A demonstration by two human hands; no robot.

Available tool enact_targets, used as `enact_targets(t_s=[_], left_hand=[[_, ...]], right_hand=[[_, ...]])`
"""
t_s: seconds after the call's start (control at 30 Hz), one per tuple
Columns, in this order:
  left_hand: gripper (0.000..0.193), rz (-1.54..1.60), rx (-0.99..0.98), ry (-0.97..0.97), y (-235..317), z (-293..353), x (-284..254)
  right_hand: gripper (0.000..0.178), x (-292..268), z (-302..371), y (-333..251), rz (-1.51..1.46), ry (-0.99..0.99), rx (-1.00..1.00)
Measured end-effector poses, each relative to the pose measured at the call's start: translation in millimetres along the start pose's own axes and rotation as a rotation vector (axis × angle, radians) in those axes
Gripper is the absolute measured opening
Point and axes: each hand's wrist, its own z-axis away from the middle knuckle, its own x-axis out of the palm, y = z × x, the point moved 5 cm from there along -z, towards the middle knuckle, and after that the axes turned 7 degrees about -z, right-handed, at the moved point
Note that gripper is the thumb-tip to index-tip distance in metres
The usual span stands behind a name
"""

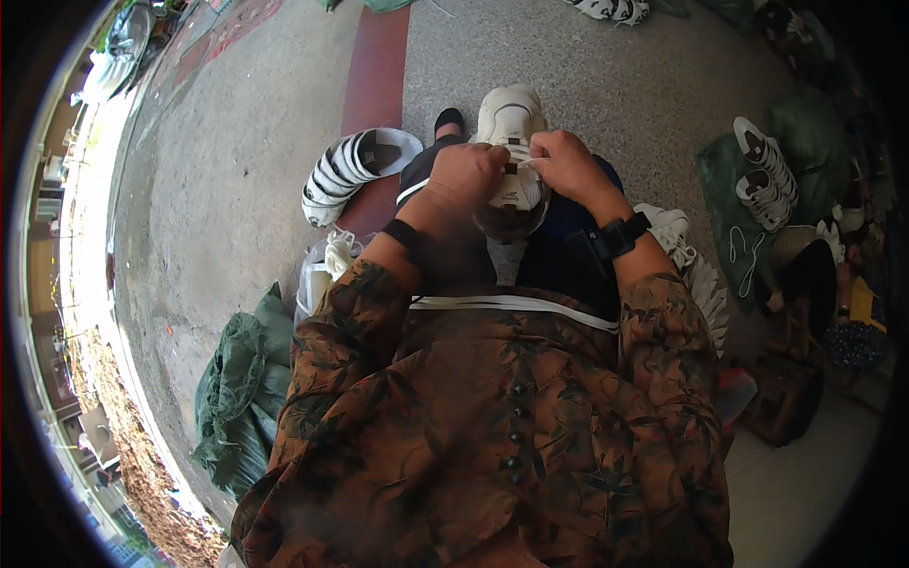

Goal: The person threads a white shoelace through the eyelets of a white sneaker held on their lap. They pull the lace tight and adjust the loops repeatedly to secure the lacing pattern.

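A cream-white sneaker (511,114) rests between my knees, its toe pointing away from me and its dark opening toward me. Over its lacing area both hands meet. My left hand (472,172) is closed at the shoe's left side, fingers curled in at the lace; its fingertips are partly hidden. From the right, my right hand (566,163) pinches the white shoelace (526,162) between thumb and finger. A short stretch of lace shows between the two hands, across the tongue.
Nested white-and-black shoes (346,180) lie on the floor at left, above a clear bag with white laces (339,254). A green sack (241,388) sits lower left. More white shoes (670,232) are by my right leg; others (765,175) lie on green sacking at far right, near another person.
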Motion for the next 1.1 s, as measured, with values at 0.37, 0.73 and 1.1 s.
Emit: enact_targets(t_s=[0.37,0.73,1.1], left_hand=[[0.010,-0.039,-0.073,0.151,3.8,-2.1,3.4],[0.008,0.255,-0.128,0.177,-3.1,14.8,3.8],[0.013,0.257,0.222,0.172,8.0,31.9,-17.1]], right_hand=[[0.003,-0.1,6.4,-12.3,0.369,0.192,-0.383],[0.004,-2.6,28.9,-30.6,0.413,0.176,-0.635],[0.014,-4.5,33.4,-19.6,0.380,0.066,-0.652]])
